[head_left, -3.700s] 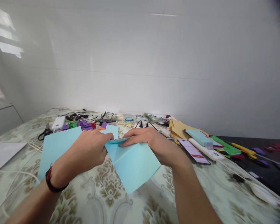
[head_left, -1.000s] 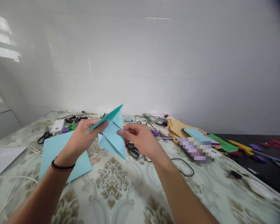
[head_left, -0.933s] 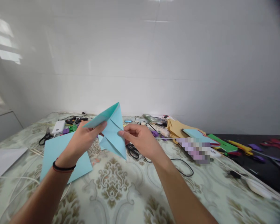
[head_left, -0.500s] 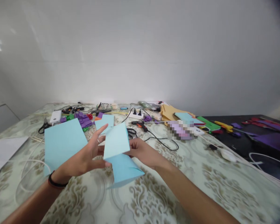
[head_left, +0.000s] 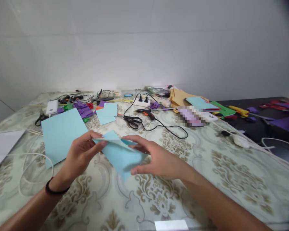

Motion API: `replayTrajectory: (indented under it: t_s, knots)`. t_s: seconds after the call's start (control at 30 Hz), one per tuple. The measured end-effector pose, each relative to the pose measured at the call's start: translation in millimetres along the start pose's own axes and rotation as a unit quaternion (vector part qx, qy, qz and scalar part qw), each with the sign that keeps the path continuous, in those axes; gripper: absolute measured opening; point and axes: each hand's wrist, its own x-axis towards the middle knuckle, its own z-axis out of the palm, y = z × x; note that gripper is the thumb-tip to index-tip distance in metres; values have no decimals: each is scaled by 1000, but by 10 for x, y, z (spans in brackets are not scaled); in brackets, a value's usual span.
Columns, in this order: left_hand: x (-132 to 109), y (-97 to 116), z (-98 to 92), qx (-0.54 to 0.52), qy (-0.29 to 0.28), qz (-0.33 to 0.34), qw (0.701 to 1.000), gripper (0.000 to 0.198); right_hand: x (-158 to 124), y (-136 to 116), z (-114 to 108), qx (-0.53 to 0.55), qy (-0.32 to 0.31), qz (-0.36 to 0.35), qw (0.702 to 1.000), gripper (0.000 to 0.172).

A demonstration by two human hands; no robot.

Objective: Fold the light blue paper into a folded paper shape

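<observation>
A folded piece of light blue paper (head_left: 121,155) is held up over the table between both hands. My left hand (head_left: 83,154) pinches its left corner between thumb and fingers. On the other side my right hand (head_left: 154,157) has its fingers behind the paper's upper right edge and its thumb at the lower right, holding it. A large light blue sheet (head_left: 62,133) lies flat on the table just beyond my left hand. Farther back lie smaller light blue pieces (head_left: 108,110).
Behind the hands lie a glue gun (head_left: 146,112) with its black cord, a white power strip (head_left: 141,102), purple paper pieces (head_left: 83,109) and black scissors (head_left: 40,119). Yellow envelopes (head_left: 180,98) and a green pad (head_left: 223,109) are at the right. A white strip (head_left: 171,225) sits at the near edge.
The folded blue paper has been turned and tilted between the hands. My left fingers have closed on its corner, and my right hand has opened wider around its right side. The view has tipped downward.
</observation>
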Motion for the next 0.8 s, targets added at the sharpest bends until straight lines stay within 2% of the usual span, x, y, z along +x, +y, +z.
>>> replayTrajectory:
  t_s: [0.1, 0.17, 0.33, 0.5, 0.67, 0.8]
  knots:
    - [9, -32, 39, 0, 37, -20, 999, 22, -2, 125, -8, 0, 71, 32, 997, 47]
    - [6, -74, 18, 13, 38, -20, 999, 26, 18, 230, -13, 24, 100, 39, 994, 34]
    - [-39, -227, -117, 27, -38, -103, 994, 34, 19, 419, -20, 87, 135, 59, 985, 35]
    - [-126, -324, -206, 62, -65, -143, 986, 40, -82, 502, -13, 99, 152, 72, 981, 31]
    - [-221, -348, -229, 82, -57, -152, 983, 39, -150, 475, 11, 113, 173, 71, 976, 20]
    - [-276, -405, -246, 59, -29, -162, 985, 31, -174, 454, 62, 116, 185, 72, 973, 18]
